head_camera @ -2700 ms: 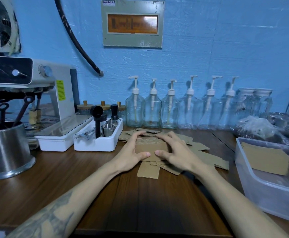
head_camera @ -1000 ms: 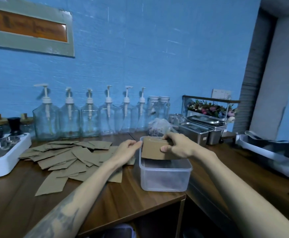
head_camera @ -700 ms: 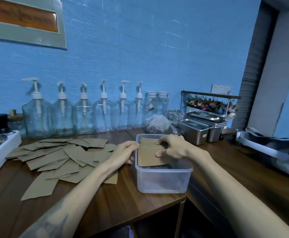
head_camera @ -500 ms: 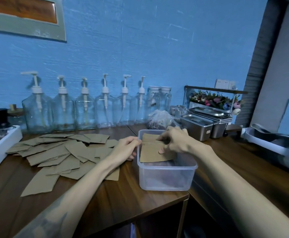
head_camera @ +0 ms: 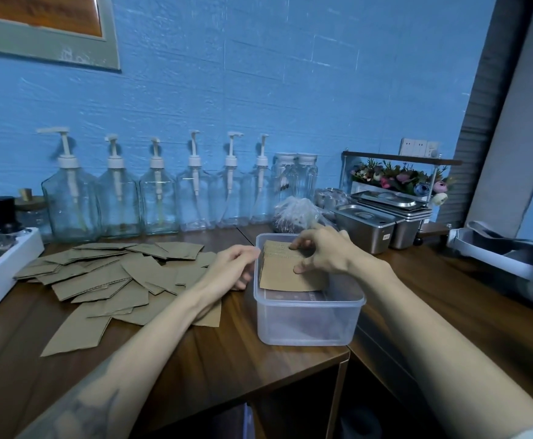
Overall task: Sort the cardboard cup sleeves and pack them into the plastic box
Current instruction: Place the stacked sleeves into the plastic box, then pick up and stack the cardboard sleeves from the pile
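**Packing a stack of sleeves into the box**

Blue-painted wall behind, dark wooden bench (head_camera: 214, 350) in front, with a row of glass pump bottles (head_camera: 122, 198) along the back and steel lidded pans (head_camera: 366, 226) off to the right. On the bench a loose heap of flat cardboard cup sleeves (head_camera: 110, 280) lies fanned out to the left of the clear plastic box (head_camera: 309, 324), which sits at the bench's corner.

The person's right hand (head_camera: 325, 255) is over the box, thumb and fingers (head_camera: 300, 268) curled on a small stack of sleeves (head_camera: 287, 274) that stands tilted inside it, leaning toward the far wall. The left hand (head_camera: 233, 264) rests just beside the box's left wall, fingers loosely bent and holding nothing, over the edge of the heap.

To my eye this is the packing step: a sorted batch is being settled into the box. Most sleeves are not yet in, so the job looks early. Next, I'd guess, the right hand needs to let the stack go so that it stays neatly on edge or flat, without fanning apart, and both hands must turn to the heap to square up another batch. The box is light and near the edge, so a nudge could shift it.
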A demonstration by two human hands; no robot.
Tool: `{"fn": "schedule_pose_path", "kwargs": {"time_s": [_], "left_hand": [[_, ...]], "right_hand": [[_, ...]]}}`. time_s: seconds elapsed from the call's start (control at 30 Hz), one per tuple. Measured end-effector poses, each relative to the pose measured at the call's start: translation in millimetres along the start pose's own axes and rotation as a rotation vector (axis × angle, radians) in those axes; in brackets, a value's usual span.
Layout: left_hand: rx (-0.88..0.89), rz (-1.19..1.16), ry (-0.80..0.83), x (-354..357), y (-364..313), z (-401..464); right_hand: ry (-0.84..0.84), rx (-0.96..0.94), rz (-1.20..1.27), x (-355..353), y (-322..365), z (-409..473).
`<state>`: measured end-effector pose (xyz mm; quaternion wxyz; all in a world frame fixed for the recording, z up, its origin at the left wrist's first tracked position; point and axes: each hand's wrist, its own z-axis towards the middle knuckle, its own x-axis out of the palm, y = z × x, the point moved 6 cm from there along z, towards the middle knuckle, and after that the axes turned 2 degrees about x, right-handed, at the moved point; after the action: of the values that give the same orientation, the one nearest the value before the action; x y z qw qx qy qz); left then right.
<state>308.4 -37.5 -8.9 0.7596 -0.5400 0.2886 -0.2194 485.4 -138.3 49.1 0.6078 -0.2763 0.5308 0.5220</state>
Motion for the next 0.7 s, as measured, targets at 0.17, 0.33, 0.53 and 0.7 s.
{"fn": "schedule_pose_path", "kwargs": {"time_s": [0.17,0.33,0.53,0.7], "left_hand": [[0.023,-0.041,-0.057,-9,0,0],[0.047,0.004,-0.091,-13,-2,1],[0.154,0.336,-0.131,-30,-17,-5],[0.193,0.596,-0.163,-73,-32,-21]], "right_hand": [[-0.021,0.004,0.040,-7,0,-5],[-0.043,0.022,0.072,-14,3,-10],[-0.038,-0.090,0.171,-18,32,-13],[-0.010,-0.176,0.169,-19,83,-11]]}}
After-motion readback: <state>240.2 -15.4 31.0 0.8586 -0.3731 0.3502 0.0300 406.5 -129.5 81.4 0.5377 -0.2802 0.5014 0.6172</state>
